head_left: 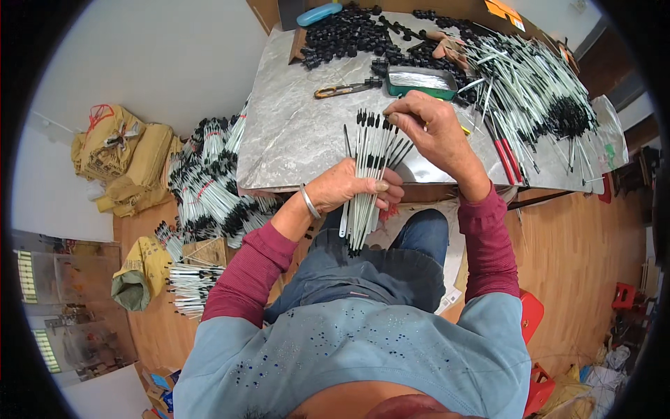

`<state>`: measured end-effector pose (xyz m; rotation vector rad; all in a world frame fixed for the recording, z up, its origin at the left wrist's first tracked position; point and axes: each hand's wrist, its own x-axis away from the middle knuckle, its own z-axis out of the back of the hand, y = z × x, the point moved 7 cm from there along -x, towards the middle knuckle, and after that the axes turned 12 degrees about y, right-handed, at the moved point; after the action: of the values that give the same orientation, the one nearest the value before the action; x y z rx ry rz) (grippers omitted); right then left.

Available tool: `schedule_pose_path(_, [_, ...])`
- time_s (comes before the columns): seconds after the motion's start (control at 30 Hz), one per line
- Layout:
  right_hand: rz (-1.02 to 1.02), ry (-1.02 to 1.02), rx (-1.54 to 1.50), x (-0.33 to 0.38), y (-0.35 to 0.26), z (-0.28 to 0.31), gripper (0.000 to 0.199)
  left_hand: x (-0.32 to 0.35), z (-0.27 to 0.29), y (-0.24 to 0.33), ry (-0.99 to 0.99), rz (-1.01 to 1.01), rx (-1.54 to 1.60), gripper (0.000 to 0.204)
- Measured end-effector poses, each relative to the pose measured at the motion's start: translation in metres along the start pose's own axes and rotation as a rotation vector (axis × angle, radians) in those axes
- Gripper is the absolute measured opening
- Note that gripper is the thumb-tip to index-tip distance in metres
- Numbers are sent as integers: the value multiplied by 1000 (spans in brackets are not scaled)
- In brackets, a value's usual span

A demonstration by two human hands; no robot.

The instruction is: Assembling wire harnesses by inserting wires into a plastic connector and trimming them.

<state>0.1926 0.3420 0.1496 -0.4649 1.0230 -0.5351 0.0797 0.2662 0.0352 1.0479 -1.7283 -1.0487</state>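
Note:
My left hand (342,186), with a silver bangle on its wrist, is closed around a fanned bundle of thin white rods with black tips (363,213). The bundle stands roughly upright over my lap at the table's near edge. My right hand (440,133) is at its upper right, thumb and forefinger pinched together beside the black tips. Whatever lies between those fingertips is too small to make out. Just beyond the right hand sits a green tin (421,91) filled with thin silvery pieces.
Black plastic parts (349,35) cover the table's back; what looks like another person's hand (450,50) is among them. White rods (534,80) pile up at right, near red-handled pliers (508,157). A yellow-black cutter (342,90) lies left of the tin. Rod bundles (209,199) and sacks (132,157) occupy the floor.

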Motion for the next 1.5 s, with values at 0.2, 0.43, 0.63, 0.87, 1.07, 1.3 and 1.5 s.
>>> schedule_pose_path(0.2, [-15, -8, 1, 2, 0, 3, 10, -2, 2, -3, 4, 39, -5, 46])
schedule_pose_path(0.43, [-133, -4, -115, 6, 16, -1, 13, -1, 0, -2, -12, 18, -58, 52])
schedule_pose_path(0.63, [-148, -5, -172, 8, 11, -4, 13, -1, -1, -2, -16, 10, -56, 51])
schedule_pose_path(0.87, [-16, -45, -85, 9, -4, 3, 14, 0, -3, -4, -8, -18, -79, 51])
schedule_pose_path(1.07, [63, -12, 27, 14, -19, 8, 15, 1, -4, -5, -23, -27, -70, 48])
schedule_pose_path(1.3, [222, 101, 194, 23, -28, 14, 14, 1, -6, -5, -23, -23, -134, 38])
schedule_pose_path(1.5, [176, 164, 110, 24, -21, 8, 14, 2, -7, -5, -29, -9, -135, 36])
